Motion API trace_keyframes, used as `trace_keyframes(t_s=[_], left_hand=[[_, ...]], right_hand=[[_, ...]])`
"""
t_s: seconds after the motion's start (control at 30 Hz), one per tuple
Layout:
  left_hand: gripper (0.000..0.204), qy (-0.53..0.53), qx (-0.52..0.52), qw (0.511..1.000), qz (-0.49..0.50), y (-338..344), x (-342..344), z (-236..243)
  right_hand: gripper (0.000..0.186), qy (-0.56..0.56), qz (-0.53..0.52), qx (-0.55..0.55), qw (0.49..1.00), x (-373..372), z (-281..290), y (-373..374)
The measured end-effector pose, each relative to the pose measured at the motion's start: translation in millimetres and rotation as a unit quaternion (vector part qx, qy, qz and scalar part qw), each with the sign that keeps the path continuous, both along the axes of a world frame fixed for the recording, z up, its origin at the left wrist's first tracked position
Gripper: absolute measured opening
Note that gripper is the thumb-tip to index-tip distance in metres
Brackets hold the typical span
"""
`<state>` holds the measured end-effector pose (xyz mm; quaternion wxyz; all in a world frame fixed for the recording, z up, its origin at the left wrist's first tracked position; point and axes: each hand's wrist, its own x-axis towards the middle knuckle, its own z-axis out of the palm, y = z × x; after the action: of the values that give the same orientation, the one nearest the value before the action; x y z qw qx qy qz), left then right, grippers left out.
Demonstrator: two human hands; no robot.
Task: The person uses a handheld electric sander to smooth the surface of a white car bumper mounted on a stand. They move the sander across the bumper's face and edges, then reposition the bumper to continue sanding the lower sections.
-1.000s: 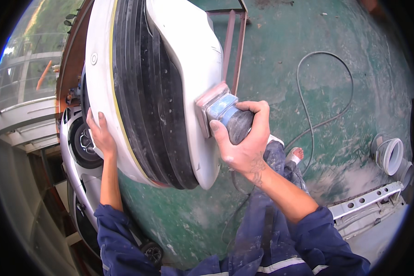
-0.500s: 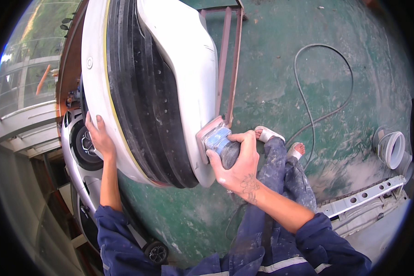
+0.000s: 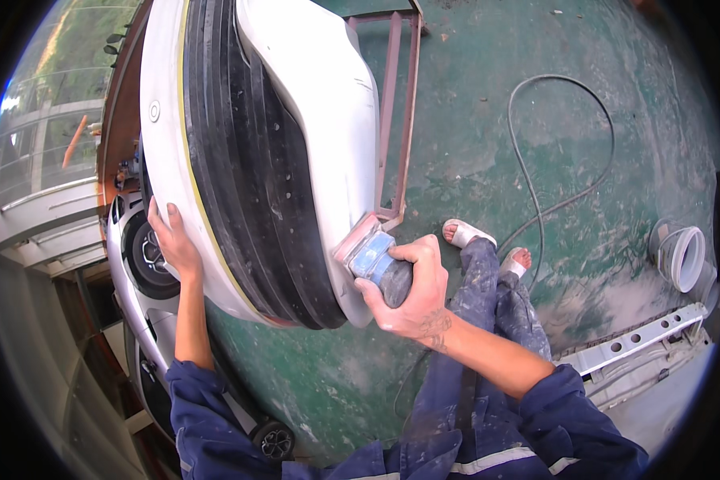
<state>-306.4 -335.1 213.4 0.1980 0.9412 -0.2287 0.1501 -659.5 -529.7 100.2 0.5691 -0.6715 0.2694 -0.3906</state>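
A white car bumper (image 3: 328,104) with a ribbed black middle section (image 3: 244,160) stretches before me. Against its right white edge, near the lower end, rests the reddish pad of a blue and dark sander (image 3: 376,260). My right hand (image 3: 412,292) is wrapped round the sander's body, the thumb on the near side. My left hand (image 3: 174,244) lies with fingers outstretched on the bumper's left white edge, holding nothing. The contact face of the pad is hidden against the bumper.
A reddish metal stand (image 3: 394,104) shows behind the bumper. A grey hose (image 3: 612,136) loops over the green floor (image 3: 472,152). White buckets (image 3: 684,260) and a perforated metal bar (image 3: 632,342) lie to the right. A silver car (image 3: 164,320) stands at left.
My right hand has shifted the sander slightly down and left along the bumper's edge, turning it a little. My left hand stays in place.
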Motion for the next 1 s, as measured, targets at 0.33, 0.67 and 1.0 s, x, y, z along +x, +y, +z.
trace_keyframes(t_s=[0.33, 0.67, 1.0], left_hand=[[0.071, 0.002, -0.006, 1.000, 0.002, -3.8, -2.2, 0.1], [0.070, 0.005, -0.004, 1.000, -0.001, 2.0, 0.1, -2.2], [0.070, 0.008, -0.007, 1.000, -0.008, 1.8, 2.9, 0.3]], right_hand=[[0.061, -0.111, 0.047, -0.257, 0.959, 29.0, 5.3, -67.4], [0.049, -0.197, 0.142, -0.305, 0.921, 36.1, -0.7, -86.4], [0.036, -0.192, 0.218, -0.344, 0.893, 13.6, -17.4, -53.3]])
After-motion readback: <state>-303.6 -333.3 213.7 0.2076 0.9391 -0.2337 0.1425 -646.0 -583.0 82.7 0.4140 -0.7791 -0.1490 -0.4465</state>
